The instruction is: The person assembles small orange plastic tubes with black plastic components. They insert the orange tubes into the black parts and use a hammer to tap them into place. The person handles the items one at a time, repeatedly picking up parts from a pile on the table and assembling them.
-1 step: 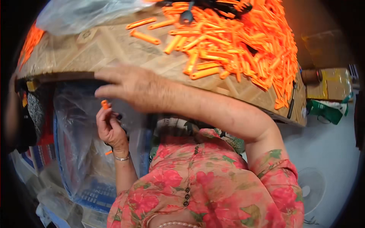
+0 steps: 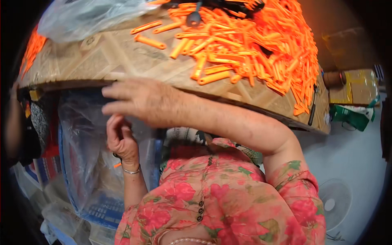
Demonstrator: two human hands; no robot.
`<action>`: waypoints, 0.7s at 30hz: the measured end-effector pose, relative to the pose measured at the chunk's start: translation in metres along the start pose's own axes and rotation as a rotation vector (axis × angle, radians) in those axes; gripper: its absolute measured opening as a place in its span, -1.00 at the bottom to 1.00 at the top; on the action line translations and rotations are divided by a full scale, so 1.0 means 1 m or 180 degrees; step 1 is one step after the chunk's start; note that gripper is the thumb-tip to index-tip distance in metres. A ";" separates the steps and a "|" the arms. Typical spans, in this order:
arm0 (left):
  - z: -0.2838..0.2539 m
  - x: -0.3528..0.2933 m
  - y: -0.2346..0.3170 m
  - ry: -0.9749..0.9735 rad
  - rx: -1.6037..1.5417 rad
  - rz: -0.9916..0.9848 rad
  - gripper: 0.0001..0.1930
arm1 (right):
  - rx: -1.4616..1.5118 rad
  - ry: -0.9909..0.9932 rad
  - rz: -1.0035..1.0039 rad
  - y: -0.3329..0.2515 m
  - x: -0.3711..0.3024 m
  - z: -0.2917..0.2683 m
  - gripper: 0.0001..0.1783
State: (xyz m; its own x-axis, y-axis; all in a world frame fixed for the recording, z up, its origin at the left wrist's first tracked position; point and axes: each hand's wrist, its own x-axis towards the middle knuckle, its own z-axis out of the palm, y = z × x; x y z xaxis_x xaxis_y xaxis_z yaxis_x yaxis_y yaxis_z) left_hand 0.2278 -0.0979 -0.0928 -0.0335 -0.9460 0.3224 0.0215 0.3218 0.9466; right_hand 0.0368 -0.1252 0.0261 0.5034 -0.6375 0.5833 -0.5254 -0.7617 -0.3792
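Observation:
My right hand reaches across to the left, in front of the table edge, its fingers stretched out and slightly blurred. I see nothing held in it. Just below its fingers is my left hand, wearing a bracelet, with curled fingers. My right hand partly covers the left fingertips, so whatever they hold is hidden. Both hands are over a blue basket lined with a clear plastic bag. A small orange bit shows beside my left wrist. Slim orange plastic pieces lie heaped on the table.
The table has a brown patterned top. On it lie a clear plastic bag, a dark spoon-shaped object and a dark rod at the right edge. A taped carton, a green bag and a fan stand at right.
The orange piece that stuck up from my left fingers is out of sight. The left fingers have curled in closer under my right hand. The view has shifted slightly.

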 end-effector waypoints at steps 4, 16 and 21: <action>0.074 -0.007 0.059 -0.0702 -0.0384 -0.0152 -0.73 | -0.0832 0.0045 0.0125 -0.034 -0.064 -0.059 -0.70; 0.249 -0.041 0.143 -0.2818 -0.2075 -0.1828 -0.80 | -0.0809 0.2201 0.2488 -0.113 -0.230 -0.161 -0.81; 0.264 -0.059 0.146 -0.2977 -0.2043 -0.2019 -0.81 | -0.1360 0.1935 0.2640 -0.124 -0.261 -0.183 -0.76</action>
State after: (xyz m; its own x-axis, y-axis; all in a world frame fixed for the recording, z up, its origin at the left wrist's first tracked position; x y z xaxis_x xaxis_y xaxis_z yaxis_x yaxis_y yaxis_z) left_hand -0.0314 0.0149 0.0288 -0.8885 -0.4565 -0.0466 0.2079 -0.4911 0.8459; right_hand -0.1554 0.1566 0.0523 -0.4717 -0.6788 0.5628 -0.7950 0.0512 -0.6045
